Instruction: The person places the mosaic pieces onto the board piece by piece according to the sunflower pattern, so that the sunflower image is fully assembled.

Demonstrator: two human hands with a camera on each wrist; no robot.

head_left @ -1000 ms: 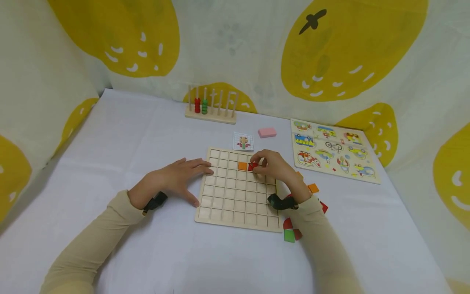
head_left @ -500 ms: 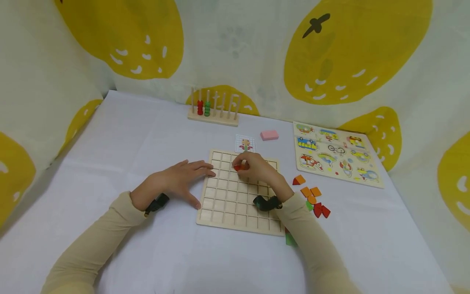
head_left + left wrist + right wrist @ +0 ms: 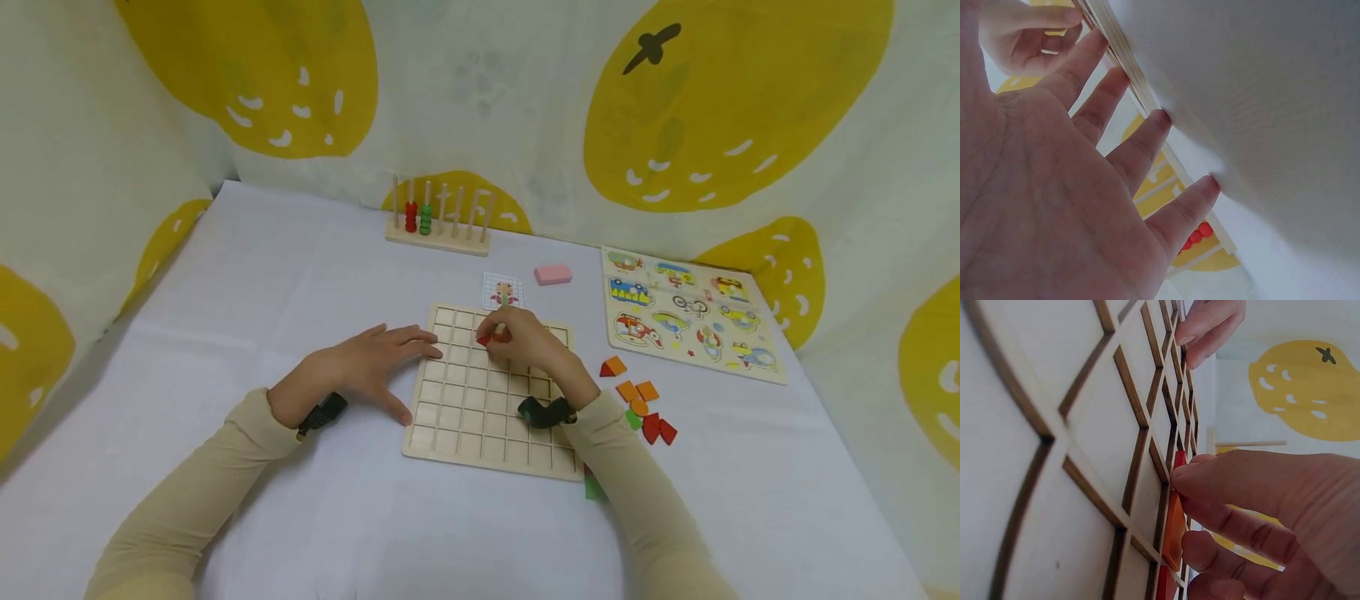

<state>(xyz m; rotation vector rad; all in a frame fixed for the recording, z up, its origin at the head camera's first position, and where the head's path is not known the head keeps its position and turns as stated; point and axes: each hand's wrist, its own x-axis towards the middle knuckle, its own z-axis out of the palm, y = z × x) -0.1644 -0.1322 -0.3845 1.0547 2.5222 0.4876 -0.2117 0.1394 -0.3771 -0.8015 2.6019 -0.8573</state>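
One red piece (image 3: 1180, 459) sits under the right hand (image 3: 528, 340) at the left side of an orange square (image 3: 1174, 532); a second ago that hand was working at the square's right side, and over the last half second it has barely shifted. Another red piece (image 3: 1164, 584) shows past the orange one in the right wrist view, so the row on the wooden grid board (image 3: 457, 396) now appears to have red on both flanks, and the work seems to be at seating the left one. Whether that piece lies fully down in its cell is hard to tell, as the fingers cover much of it.

The right forearm (image 3: 648, 500) slants across the board's right edge; the thumb and forefinger appear to pinch the red piece, with the other fingers curled close to the orange square. The left hand (image 3: 367, 362) stays at the board's left edge, fingers straight and spread, fingertips against the border and thumb nearer the body, gripping nothing. Loose orange pieces (image 3: 648, 390) and red pieces (image 3: 667, 431) lie right of the board, and a patterned card (image 3: 491, 287) rests just beyond its far edge.
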